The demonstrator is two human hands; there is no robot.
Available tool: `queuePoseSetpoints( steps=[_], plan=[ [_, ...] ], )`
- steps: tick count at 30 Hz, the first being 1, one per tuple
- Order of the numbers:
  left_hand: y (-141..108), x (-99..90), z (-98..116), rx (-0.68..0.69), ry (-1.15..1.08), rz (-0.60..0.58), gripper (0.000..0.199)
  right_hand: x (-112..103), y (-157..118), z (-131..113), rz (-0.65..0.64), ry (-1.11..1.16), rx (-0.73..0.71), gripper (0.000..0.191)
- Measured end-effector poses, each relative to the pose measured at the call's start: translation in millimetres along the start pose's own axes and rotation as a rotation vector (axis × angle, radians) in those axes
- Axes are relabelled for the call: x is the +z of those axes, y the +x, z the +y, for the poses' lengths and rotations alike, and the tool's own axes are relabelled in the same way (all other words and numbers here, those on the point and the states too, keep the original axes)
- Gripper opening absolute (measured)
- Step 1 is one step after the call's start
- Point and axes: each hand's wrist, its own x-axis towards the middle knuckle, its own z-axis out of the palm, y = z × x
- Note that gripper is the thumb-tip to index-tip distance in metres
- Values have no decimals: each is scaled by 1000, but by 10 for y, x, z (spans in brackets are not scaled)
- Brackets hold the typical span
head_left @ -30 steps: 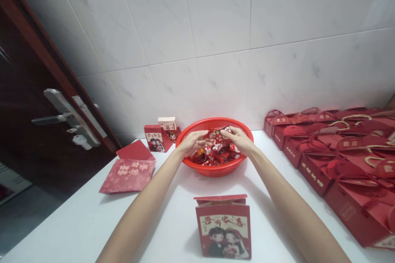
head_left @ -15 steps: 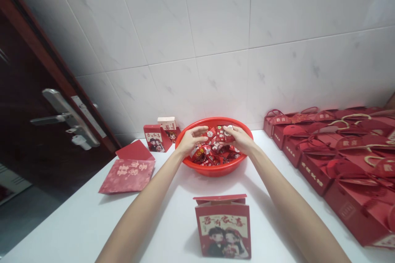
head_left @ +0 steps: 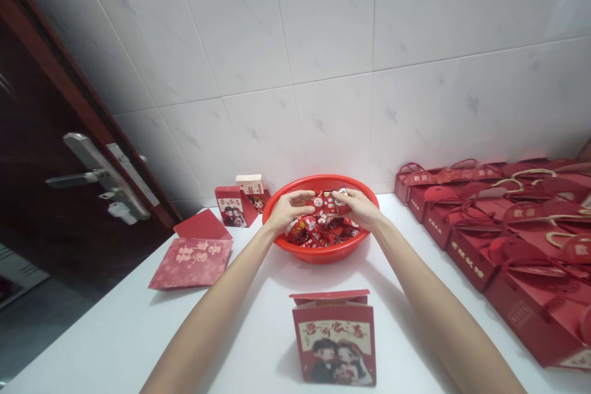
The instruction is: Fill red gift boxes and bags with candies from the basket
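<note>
A red plastic basket (head_left: 318, 255) stands against the wall, with many red-wrapped sweets (head_left: 318, 231) in it. Over its left side is my left hand (head_left: 290, 210), fingers curved and touching the left end of a red packet (head_left: 329, 201). My right hand (head_left: 357, 208) pinches the packet's right end between thumb and fingers. Nearer the camera, a red box (head_left: 336, 345) with a printed couple stands upright, its top flap partly raised.
Rows of red handled gift boxes (head_left: 475, 252) fill the right side. At the left lie a flat red bag (head_left: 191, 263) and two small upright boxes, one red (head_left: 233, 208), one cream-topped (head_left: 252, 184). A dark door (head_left: 41, 154) with a metal handle stands beyond.
My left fingers have closed in on the packet's left end. The packet sits a little straighter between my hands.
</note>
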Motion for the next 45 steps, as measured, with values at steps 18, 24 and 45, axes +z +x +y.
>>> queuePoseSetpoints(
  steps=[18,24,45],
  plan=[
    [120,84,-226,-146,573,-414,40,-24,21,-6,119,39,-44,22],
    [113,91,-232,-253,496,-489,40,-27,24,10,109,38,-71,31],
    [125,7,-149,42,123,107,38,-9,31,18,189,-37,-71,30]
  ],
)
